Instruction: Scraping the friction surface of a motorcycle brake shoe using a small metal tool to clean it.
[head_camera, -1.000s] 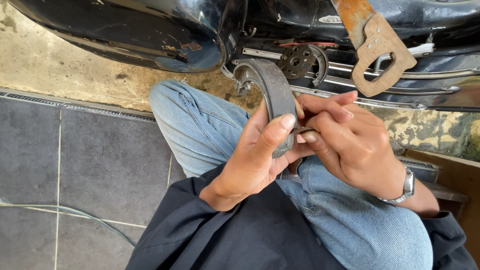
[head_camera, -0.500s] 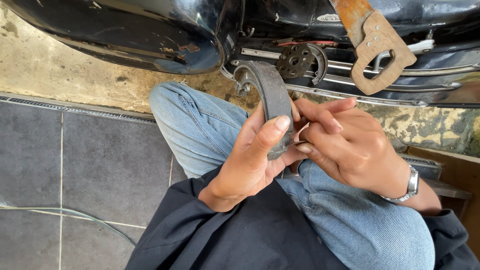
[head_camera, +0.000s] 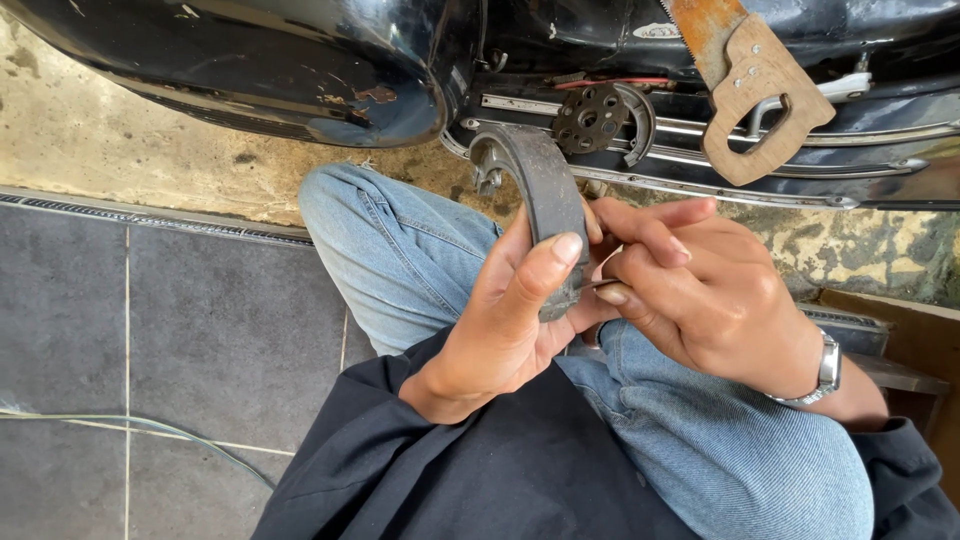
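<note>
Far left: grey floor tiles (head_camera: 200, 330), thin cable (head_camera: 130, 425) lying across their lower part. Above the tiles, a concrete strip (head_camera: 120, 140), then a black vehicle body (head_camera: 300, 60) along the top edge.

Centre: left hand (head_camera: 500, 320) closed around the lower end of a curved brake shoe (head_camera: 535, 190); thumb pressed flat on the outer lining, fingers behind. Shoe stands roughly upright over the jeans-clad knee (head_camera: 400, 250), upper end near the vehicle's chrome trim (head_camera: 700, 185).

Right of shoe: right hand (head_camera: 710, 300) with fingers pinched on a small thin piece (head_camera: 598, 285) at the shoe's lower end; what it is, cannot tell. Hands touching. Watch (head_camera: 828, 365) on right wrist.

Top right: black perforated disc (head_camera: 590, 118) on the vehicle; rusty handsaw (head_camera: 750, 90) with wooden handle leaning there
</note>
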